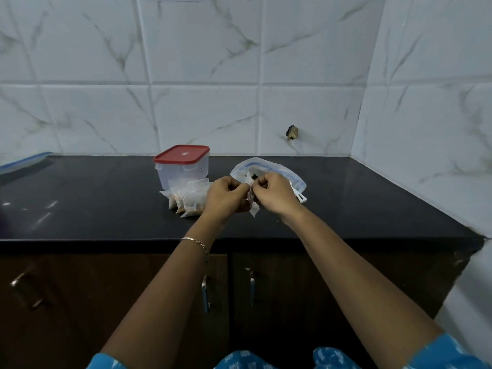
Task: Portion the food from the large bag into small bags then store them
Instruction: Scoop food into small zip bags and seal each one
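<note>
My left hand (pixel 226 194) and my right hand (pixel 274 194) meet over the black counter (pixel 106 198) and pinch the top of a small clear bag (pixel 253 209) that hangs between them. Behind the hands lies the large clear bag (pixel 269 169) with blue lines, its mouth toward me and dark food visible inside. Several filled small bags (pixel 186 199) lean together just left of my left hand. A clear plastic container with a red lid (pixel 182 163) stands shut behind those bags.
A white scoop or clip (pixel 300 198) pokes out under the large bag on the right. Marble-look tile walls close the back and right side. Dark cabinet doors with metal handles (pixel 205 294) sit below the counter edge. A blue-edged object (pixel 24 162) lies at far left.
</note>
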The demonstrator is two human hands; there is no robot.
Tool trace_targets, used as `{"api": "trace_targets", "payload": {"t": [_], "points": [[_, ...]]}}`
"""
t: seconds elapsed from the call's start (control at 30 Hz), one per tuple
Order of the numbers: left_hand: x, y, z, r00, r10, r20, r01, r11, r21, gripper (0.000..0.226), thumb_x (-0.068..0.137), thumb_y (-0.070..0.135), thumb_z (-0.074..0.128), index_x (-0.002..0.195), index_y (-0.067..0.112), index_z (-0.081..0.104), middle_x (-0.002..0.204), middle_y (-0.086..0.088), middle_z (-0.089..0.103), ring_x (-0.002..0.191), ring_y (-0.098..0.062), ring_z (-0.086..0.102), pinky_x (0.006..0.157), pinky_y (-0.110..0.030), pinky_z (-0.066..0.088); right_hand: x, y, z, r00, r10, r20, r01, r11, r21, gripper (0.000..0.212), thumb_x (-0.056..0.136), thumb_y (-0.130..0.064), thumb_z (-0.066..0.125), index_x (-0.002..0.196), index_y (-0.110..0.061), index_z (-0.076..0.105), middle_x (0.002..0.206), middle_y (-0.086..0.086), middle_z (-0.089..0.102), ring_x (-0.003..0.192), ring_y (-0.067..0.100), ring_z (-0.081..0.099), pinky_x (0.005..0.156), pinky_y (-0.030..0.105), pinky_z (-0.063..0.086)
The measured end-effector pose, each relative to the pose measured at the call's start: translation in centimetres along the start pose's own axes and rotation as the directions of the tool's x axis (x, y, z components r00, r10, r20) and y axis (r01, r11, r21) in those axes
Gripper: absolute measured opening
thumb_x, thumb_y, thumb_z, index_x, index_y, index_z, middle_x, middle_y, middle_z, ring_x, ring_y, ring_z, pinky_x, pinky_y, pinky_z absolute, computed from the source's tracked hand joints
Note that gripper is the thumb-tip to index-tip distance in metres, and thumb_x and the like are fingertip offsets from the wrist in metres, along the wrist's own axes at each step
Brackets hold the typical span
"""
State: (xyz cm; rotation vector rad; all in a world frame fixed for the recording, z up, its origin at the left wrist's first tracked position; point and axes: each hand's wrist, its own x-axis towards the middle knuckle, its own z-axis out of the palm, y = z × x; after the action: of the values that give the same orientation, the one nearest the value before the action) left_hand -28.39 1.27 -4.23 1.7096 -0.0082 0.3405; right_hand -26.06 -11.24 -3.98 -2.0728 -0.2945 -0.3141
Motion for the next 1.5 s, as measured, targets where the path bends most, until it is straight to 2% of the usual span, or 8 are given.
{"api": "trace_targets", "payload": {"t": [0.1, 0.3, 0.47, 0.63, 0.93, 1.03, 1.2, 1.5], "points": [[0.3, -0.1, -0.3, 0.987, 0.095, -0.128, -0.07, 0.979, 0.189, 0.017, 0.081, 0.017, 0.064, 0.07, 0.012, 0.052, 0.074, -0.021, 0.066, 0.065, -0.03, 0.069, 0.065, -0.048, 0.06, 0.3, 0.0, -0.9, 0.999, -0.007, -0.033, 0.004, 0.995, -0.096, 0.023, 0.088, -0.013, 0.05, 0.066, -0.007, 0.053, 0.066, 0.014, 0.06, 0.061, 0.022, 0.053, 0.057, 0.037, 0.045], [0.5, -0.1, -0.9, 0.984, 0.104, -0.144, -0.048, 0.937, 0.347, 0.019, 0.076, 0.027, 0.066, 0.073, 0.009, 0.06, 0.062, -0.007, 0.069, 0.055, -0.021, 0.069, 0.068, -0.046, 0.06, 0.2, 0.3, -2.7, 0.993, -0.113, 0.02, 0.114, 0.964, -0.24, 0.002, 0.082, -0.011, 0.061, 0.081, -0.012, 0.06, 0.071, 0.003, 0.064, 0.062, 0.012, 0.055, 0.065, 0.035, 0.051], [0.5, 0.0, -0.6, 0.991, 0.094, -0.095, -0.05, 0.919, 0.391, 0.021, 0.079, 0.029, 0.059, 0.07, 0.01, 0.059, 0.06, -0.009, 0.068, 0.058, -0.023, 0.069, 0.069, -0.047, 0.06, -0.4, -1.0, -3.1, 0.929, -0.264, 0.258, 0.339, 0.886, -0.316, 0.028, 0.086, -0.004, 0.051, 0.078, -0.027, 0.065, 0.066, -0.012, 0.053, 0.054, 0.007, 0.048, 0.052, 0.025, 0.039], [0.3, 0.1, -0.7, 0.948, 0.317, -0.026, -0.258, 0.815, 0.519, 0.023, 0.078, 0.026, 0.063, 0.06, 0.015, 0.056, 0.055, 0.002, 0.057, 0.056, -0.015, 0.056, 0.053, -0.027, 0.043, -0.7, -1.3, -2.7, 0.959, -0.278, 0.047, 0.249, 0.755, -0.606, 0.024, 0.086, -0.028, 0.05, 0.076, -0.022, 0.07, 0.073, -0.011, 0.058, 0.069, 0.013, 0.058, 0.058, 0.03, 0.048], [0.0, -0.2, -0.8, 0.83, 0.557, 0.036, -0.444, 0.62, 0.646, 0.021, 0.077, 0.039, 0.055, 0.072, 0.019, 0.062, 0.067, 0.008, 0.06, 0.065, -0.011, 0.058, 0.055, -0.031, 0.047, 0.5, -1.0, -2.0, 0.984, -0.169, 0.05, 0.164, 0.77, -0.617, 0.014, 0.082, -0.027, 0.07, 0.096, -0.025, 0.073, 0.09, -0.004, 0.07, 0.085, 0.016, 0.064, 0.069, 0.027, 0.051], [-0.1, -0.6, -1.2, 0.83, 0.554, 0.059, -0.467, 0.635, 0.615, 0.034, 0.078, 0.043, 0.048, 0.1, 0.02, 0.058, 0.095, 0.007, 0.061, 0.085, -0.012, 0.056, 0.065, -0.03, 0.042, 0.4, -0.9, -2.4, 0.981, -0.174, 0.089, 0.194, 0.811, -0.551, 0.016, 0.075, -0.021, 0.074, 0.091, -0.02, 0.073, 0.086, -0.005, 0.07, 0.083, 0.015, 0.064, 0.071, 0.032, 0.054], [0.9, -1.9, -1.4, 0.861, 0.322, 0.393, -0.508, 0.539, 0.671, 0.102, 0.071, 0.053, 0.072, 0.149, 0.015, 0.018, 0.153, -0.004, 0.031, 0.14, -0.023, 0.029, 0.112, -0.046, 0.03, -0.1, -1.2, -2.5, 0.966, -0.229, 0.119, 0.256, 0.802, -0.54, 0.018, 0.073, -0.025, 0.077, 0.09, -0.023, 0.073, 0.077, -0.011, 0.063, 0.075, 0.011, 0.059, 0.052, 0.02, 0.036], [1.8, -2.6, -0.4, 0.865, 0.403, 0.298, -0.501, 0.715, 0.487, 0.073, 0.065, 0.051, 0.078, 0.126, 0.017, 0.056, 0.115, 0.003, 0.067, 0.103, -0.015, 0.062, 0.09, -0.039, 0.051, -0.4, -1.1, -2.4, 0.954, -0.286, 0.088, 0.282, 0.761, -0.584, 0.017, 0.076, -0.038, 0.072, 0.081, -0.023, 0.067, 0.075, -0.011, 0.06, 0.074, 0.011, 0.057, 0.051, 0.023, 0.034]]}}
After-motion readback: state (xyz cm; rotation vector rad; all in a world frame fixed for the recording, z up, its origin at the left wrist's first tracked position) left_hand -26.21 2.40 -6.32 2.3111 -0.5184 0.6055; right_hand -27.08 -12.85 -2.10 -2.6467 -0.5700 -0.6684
